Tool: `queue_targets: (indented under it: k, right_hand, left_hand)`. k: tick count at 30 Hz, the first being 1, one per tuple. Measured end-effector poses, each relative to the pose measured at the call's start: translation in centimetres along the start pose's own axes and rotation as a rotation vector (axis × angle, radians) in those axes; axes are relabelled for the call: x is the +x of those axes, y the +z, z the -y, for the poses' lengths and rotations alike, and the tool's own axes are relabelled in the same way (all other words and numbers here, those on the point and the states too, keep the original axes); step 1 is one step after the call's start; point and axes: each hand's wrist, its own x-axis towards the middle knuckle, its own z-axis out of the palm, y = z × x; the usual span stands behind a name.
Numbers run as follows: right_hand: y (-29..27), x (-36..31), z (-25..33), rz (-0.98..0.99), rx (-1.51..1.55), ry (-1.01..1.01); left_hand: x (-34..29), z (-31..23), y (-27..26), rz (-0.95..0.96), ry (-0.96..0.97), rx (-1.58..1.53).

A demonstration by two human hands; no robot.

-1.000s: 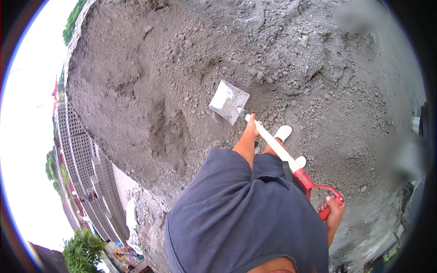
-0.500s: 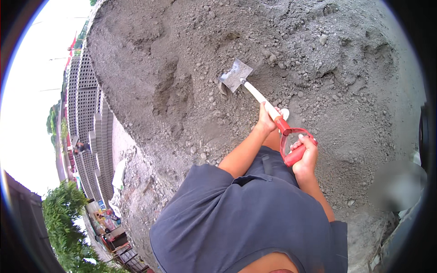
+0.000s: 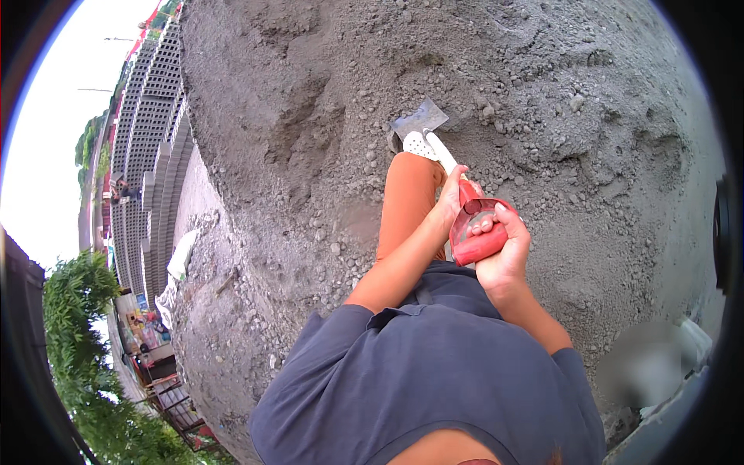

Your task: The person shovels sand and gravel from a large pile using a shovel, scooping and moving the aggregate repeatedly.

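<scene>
A shovel [image 3: 444, 153] with a flat metal blade, white shaft and red D-shaped handle reaches forward from my body, its blade resting at the loose grey sand. My left hand [image 3: 452, 195] is wrapped round the shaft by the red collar. Farther back, my right hand [image 3: 505, 256] grips the crossbar of the red handle. One of my feet, in a white clog with holes [image 3: 418, 145], is at the rear edge of the blade, beside the shaft; whether it presses on the metal I cannot tell. The blade's left corner is partly hidden by sand.
Grey sand and gravel [image 3: 535, 85] slope all around, with lumps and hollows. Stacked hollow blocks [image 3: 159, 85] stand at the far left, a white sack [image 3: 182, 256] lies nearer, and a leafy tree [image 3: 81, 325] is at the lower left. A pale blurred shape [image 3: 643, 364] sits at right.
My clogged foot has swung forward to the shovel blade, and the leg is now stretched out. The handle has come slightly left and the view has shifted. Both hands keep their hold.
</scene>
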Motion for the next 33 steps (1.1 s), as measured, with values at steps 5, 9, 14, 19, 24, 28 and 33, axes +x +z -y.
queue_targets:
  k: [5,9,14,19,24,28,33]
  right_hand:
    - [1.3,1.5,-0.7,0.006,-0.028,0.111]
    - [0.7,11.5,-4.6,-0.106,-0.093,-0.031]
    - [-5.2,12.3,-3.3,-0.091,-0.128,-0.009]
    - [-10.8,13.8,1.4,-0.022,-0.22,0.053]
    - [-24.6,15.8,2.9,-0.055,-0.378,-0.02]
    - [-38.8,17.3,2.6,-0.737,-0.472,-0.135]
    - [-31.5,18.2,2.5,-1.082,-0.624,-0.184]
  left_hand:
    - [0.9,-2.4,-1.4,-0.076,-0.051,-0.046]
    - [7.5,-8.5,-3.6,-0.125,0.09,0.084]
    - [9.5,-4.9,-5.0,-0.182,0.295,0.107]
    - [6.8,-1.4,-5.6,-0.471,0.19,0.367]
    - [0.3,-5.1,-4.4,-0.372,0.311,0.435]
    - [1.6,-10.3,-5.9,-0.462,0.329,0.539]
    - [7.7,-16.3,-10.2,-0.407,0.245,0.378]
